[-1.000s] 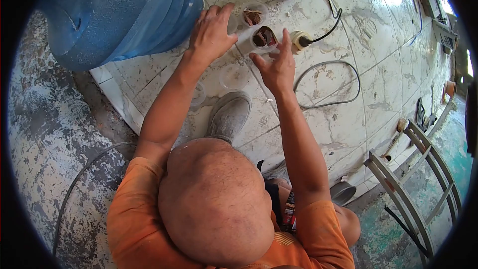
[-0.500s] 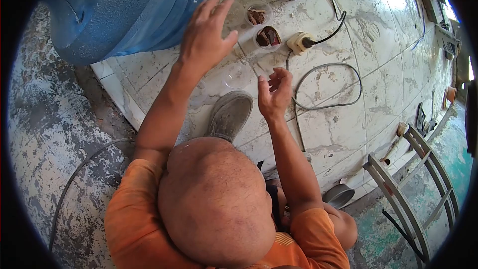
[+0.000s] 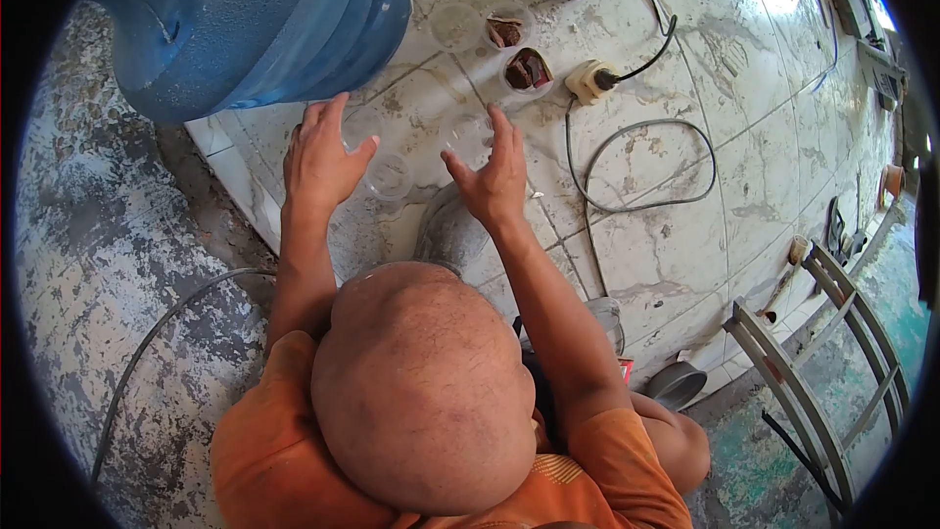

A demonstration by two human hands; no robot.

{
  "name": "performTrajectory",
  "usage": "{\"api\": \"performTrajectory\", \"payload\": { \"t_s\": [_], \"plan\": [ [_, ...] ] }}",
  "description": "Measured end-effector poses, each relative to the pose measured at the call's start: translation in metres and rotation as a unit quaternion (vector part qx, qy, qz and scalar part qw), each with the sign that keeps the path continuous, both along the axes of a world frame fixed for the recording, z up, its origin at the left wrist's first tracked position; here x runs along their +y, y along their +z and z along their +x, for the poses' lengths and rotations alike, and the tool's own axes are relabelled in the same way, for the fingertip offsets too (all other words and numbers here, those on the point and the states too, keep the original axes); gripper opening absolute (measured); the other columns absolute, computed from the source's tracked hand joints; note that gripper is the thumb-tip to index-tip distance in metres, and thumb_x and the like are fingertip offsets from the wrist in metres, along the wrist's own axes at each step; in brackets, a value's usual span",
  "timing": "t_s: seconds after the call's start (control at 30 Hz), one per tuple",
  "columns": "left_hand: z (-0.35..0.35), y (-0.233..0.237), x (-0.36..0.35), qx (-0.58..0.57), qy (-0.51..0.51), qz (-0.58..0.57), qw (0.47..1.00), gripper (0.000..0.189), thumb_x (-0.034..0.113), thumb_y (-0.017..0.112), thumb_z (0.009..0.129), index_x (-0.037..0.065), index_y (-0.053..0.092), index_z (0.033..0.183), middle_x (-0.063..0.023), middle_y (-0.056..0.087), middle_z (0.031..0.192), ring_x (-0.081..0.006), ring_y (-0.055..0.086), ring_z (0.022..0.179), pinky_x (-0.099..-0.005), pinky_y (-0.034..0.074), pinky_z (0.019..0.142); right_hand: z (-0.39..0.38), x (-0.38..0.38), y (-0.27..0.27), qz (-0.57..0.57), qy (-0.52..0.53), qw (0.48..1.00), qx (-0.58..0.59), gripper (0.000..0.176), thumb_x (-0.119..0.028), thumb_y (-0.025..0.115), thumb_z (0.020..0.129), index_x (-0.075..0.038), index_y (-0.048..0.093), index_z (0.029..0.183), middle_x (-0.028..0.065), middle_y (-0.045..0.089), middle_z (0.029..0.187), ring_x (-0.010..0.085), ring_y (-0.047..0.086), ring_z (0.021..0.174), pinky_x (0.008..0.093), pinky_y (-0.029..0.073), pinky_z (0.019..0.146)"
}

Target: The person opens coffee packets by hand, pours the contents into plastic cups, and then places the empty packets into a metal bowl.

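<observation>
The left hand (image 3: 321,159) is open near the big blue bottle (image 3: 264,24), with its thumb out wide and its fingers a bit spread. A clear round thing (image 3: 362,128) is by its thumb. The right hand (image 3: 495,176) is open too — thumb out, fingers close together — by a clear round piece (image 3: 469,140); I cannot tell if they touch. Farther off, two small cups (image 3: 529,72) with brown bits sit side by side on the white tiles (image 3: 646,245), left of the plug block (image 3: 590,83).
</observation>
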State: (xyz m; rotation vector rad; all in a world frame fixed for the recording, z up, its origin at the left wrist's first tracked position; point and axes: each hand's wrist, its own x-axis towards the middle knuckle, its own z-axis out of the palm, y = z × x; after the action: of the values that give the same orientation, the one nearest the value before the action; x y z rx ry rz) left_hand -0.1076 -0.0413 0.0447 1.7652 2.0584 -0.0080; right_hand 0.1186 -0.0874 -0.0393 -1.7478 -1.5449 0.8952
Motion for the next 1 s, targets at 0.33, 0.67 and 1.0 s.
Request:
{"api": "performTrajectory", "payload": {
  "t_s": [0.33, 0.67, 1.0],
  "plan": [
    [0.001, -0.044, 0.003, -0.055, 0.038, 0.001, 0.998, 0.085, 0.041, 0.083, 0.083, 0.001, 0.048, 0.149, -0.029, 0.058, 0.143, -0.0422, 0.057, 0.132, -0.0475, 0.046, 0.11, -0.027, 0.019, -0.015, 0.064, -0.153, 0.985, 0.052, 0.09, -0.023, 0.094, 0.074, -0.001, 0.042, 0.144, 0.0191, 0.06, 0.124, 0.0303, 0.063, 0.101, 0.04, 0.054, 0.086],
    [0.04, -0.079, 0.025, -0.182, 0.077, 0.104, 0.975, 0.082, 0.035, 0.082, 0.081, -0.002, 0.049, 0.146, -0.0288, 0.062, 0.137, -0.0428, 0.061, 0.126, -0.0473, 0.048, 0.106, -0.01, -0.035, -0.007, -0.069, 0.067, 0.993, 0.062, 0.06, -0.006, 0.073, 0.078, -0.008, 0.057, 0.136, 0.0171, 0.057, 0.123, 0.0328, 0.059, 0.11, 0.0452, 0.047, 0.094],
    [0.049, -0.078, 0.034, -0.173, -0.018, 0.167, 0.97, 0.078, 0.041, 0.078, 0.09, 0.013, 0.046, 0.155, -0.0237, 0.058, 0.144, -0.043, 0.058, 0.129, -0.0479, 0.047, 0.108, -0.041, -0.029, 0.006, -0.131, 0.143, 0.979, -0.068, 0.081, -0.028, 0.089, 0.073, -0.019, 0.055, 0.146, 0.0127, 0.059, 0.127, 0.033, 0.053, 0.123, 0.0498, 0.034, 0.106]
  ]
}}
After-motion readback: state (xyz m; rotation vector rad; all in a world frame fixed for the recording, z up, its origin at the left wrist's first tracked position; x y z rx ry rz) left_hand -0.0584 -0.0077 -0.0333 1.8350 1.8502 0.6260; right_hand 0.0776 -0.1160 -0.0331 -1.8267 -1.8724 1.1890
